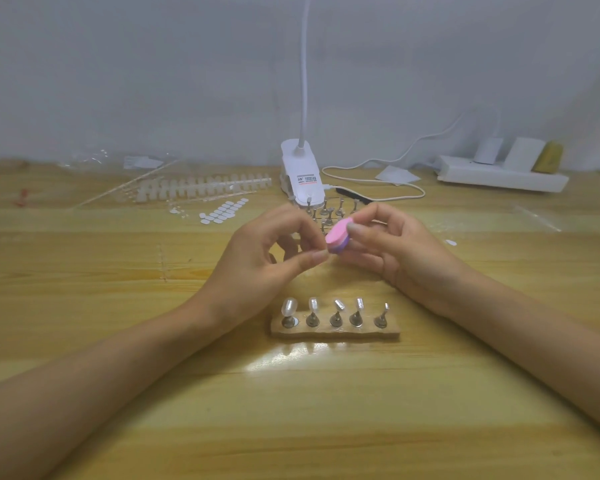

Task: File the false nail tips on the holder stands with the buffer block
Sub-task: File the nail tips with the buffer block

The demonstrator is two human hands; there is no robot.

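Note:
A small pink and purple buffer block (442, 236) is held above the table's middle between my two hands. My right hand (395, 251) pinches it between thumb and fingers. My left hand (267, 261) has thumb and fingers curled together right at the block's left end; what it pinches there is hidden. Nearer to me a wooden base (336, 332) carries a row of metal holder stands (335, 318), each topped with a pale false nail tip (289, 305). More bare metal stands (329, 211) are grouped behind my hands.
A white clip lamp (300, 174) with its cable stands at the back centre. Strips of nail tips (201, 187) and white adhesive tabs (224, 211) lie at the back left. A white power strip (499, 174) with plugs sits at the back right.

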